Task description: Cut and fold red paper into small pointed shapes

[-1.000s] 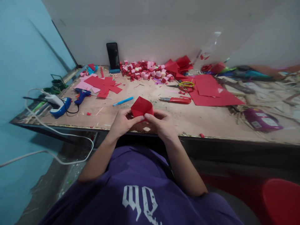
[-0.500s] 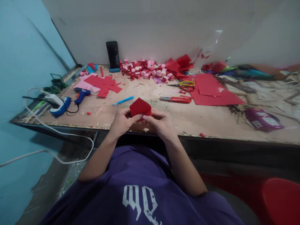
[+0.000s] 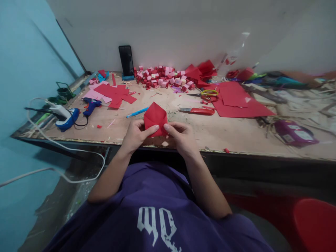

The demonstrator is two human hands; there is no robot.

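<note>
A folded piece of red paper (image 3: 155,117) stands upright between both my hands, just above the near edge of the wooden table (image 3: 183,133). My left hand (image 3: 136,134) pinches its lower left side, thumb pressed on the front. My right hand (image 3: 181,136) pinches the lower right side in the same way. Both hands are closed on the paper. The paper's pointed top tilts away from me.
On the table lie a blue pen (image 3: 137,112), a red box cutter (image 3: 199,111), yellow-handled scissors (image 3: 206,94), red paper sheets (image 3: 236,101), a pile of small red and pink folded pieces (image 3: 162,78), a blue glue gun (image 3: 90,105), and a phone (image 3: 125,61) propped at the wall.
The red paper has turned up from lying low between my hands to standing taller with its point raised. Both hands stayed at the same spot on the table edge.
</note>
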